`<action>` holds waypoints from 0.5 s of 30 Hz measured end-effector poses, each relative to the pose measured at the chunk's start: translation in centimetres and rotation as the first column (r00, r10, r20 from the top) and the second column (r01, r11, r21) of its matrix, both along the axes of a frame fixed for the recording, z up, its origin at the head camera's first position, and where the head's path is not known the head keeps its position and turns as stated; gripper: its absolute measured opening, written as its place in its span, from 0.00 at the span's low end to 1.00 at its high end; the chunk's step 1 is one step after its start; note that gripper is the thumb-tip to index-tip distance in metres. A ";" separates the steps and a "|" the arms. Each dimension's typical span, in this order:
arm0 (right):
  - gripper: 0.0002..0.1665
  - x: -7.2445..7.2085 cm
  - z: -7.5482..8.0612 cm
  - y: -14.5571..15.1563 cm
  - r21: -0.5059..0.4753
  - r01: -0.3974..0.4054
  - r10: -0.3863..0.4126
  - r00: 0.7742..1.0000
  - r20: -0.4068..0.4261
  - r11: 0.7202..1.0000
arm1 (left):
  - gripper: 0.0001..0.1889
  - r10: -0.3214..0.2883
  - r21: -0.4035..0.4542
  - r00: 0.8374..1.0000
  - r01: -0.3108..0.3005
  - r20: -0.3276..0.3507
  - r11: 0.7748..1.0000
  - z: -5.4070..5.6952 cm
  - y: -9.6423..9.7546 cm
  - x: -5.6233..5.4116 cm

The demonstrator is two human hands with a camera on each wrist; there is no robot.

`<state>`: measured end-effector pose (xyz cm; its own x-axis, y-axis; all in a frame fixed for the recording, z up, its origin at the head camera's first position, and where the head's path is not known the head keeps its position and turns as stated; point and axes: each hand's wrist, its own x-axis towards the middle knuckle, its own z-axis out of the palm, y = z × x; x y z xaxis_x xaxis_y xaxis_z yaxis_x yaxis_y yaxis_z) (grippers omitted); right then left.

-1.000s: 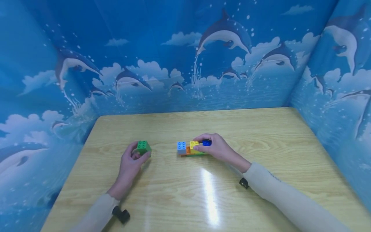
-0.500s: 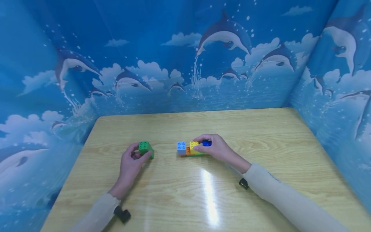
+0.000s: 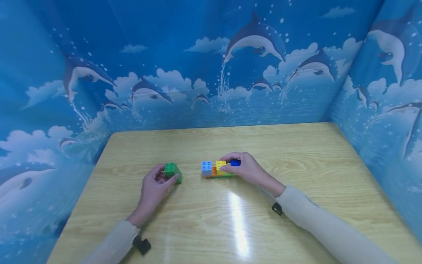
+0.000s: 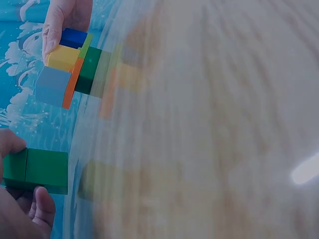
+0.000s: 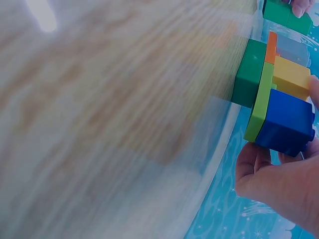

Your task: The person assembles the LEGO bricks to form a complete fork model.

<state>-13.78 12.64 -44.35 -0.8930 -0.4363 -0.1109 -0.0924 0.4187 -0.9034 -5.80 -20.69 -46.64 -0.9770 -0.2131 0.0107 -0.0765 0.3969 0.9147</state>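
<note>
Two green toy bricks (image 3: 170, 170), stacked one on the other, are pinched between the thumb and fingers of my left hand (image 3: 152, 191) over the left half of the table. Right of them is a built piece of toy bricks. A light blue brick (image 3: 206, 171), a yellow brick (image 4: 64, 58) and a dark blue brick (image 5: 287, 122) form its upper row. Under these run an orange plate (image 5: 270, 47) and a lime green plate (image 5: 259, 102), with a dark green brick (image 5: 249, 69) below. My right hand (image 3: 248, 169) grips this piece around the yellow and dark blue bricks, partly hiding them.
The wood-grain table (image 3: 290, 154) is glossy, with a bright reflection near its front. A blue dolphin-print curtain (image 3: 178, 66) stands behind it and along both sides. Dark wrist cameras sit at both sleeves.
My left hand has carried the stacked green bricks to the right and slightly toward me, closer to the built piece. My right hand and the built piece stay in place.
</note>
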 end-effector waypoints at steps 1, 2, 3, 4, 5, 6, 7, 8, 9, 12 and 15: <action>0.22 0.0 -0.1 0.0 -0.002 -0.001 0.001 1.000 0.000 1.000 | 0.24 -0.005 -0.002 1.000 0.005 0.000 1.000 0.0 0.1 0.0; 0.22 0.0 -0.1 0.1 -0.004 0.000 0.000 1.000 0.001 1.000 | 0.24 -0.009 -0.008 1.000 0.009 0.001 1.000 0.1 0.2 0.0; 0.22 0.0 -0.1 0.1 -0.007 0.001 -0.001 1.000 0.003 1.000 | 0.25 -0.012 -0.015 1.000 0.012 0.002 1.000 0.1 0.4 0.1; 0.22 0.0 -0.1 0.1 -0.009 0.003 -0.003 1.000 0.005 1.000 | 0.26 -0.016 -0.015 1.000 0.016 0.002 1.000 0.2 0.5 0.1; 0.22 0.0 -0.1 0.1 -0.012 0.005 -0.004 1.000 0.007 1.000 | 0.26 -0.021 -0.020 1.000 0.021 0.003 1.000 0.2 0.7 0.2; 0.22 0.0 -0.1 0.1 -0.013 0.005 -0.005 1.000 0.008 1.000 | 0.27 -0.026 -0.022 1.000 0.026 0.004 0.999 0.2 0.9 0.2; 0.22 -0.1 -0.1 0.1 -0.014 0.007 -0.007 1.000 0.009 1.000 | 0.27 -0.031 -0.023 1.000 0.031 0.004 0.999 0.3 1.1 0.3; 0.22 0.0 -0.1 0.1 -0.015 0.008 -0.008 1.000 0.010 1.000 | 0.28 -0.032 -0.034 0.999 0.032 0.008 0.999 0.3 1.3 0.4; 0.22 0.0 -0.1 0.0 -0.016 0.008 -0.008 1.000 0.011 1.000 | 0.28 -0.035 -0.038 0.999 0.035 0.010 0.999 0.2 1.5 0.5; 0.21 -0.1 -0.1 0.0 -0.017 0.007 -0.007 1.000 0.011 1.000 | 0.28 -0.050 -0.027 0.999 0.051 0.014 0.998 0.2 2.3 0.8; 0.21 0.0 -0.1 0.0 -0.018 0.006 -0.006 1.000 0.009 1.000 | 0.27 -0.076 0.011 0.997 0.076 0.008 0.997 0.1 3.1 1.2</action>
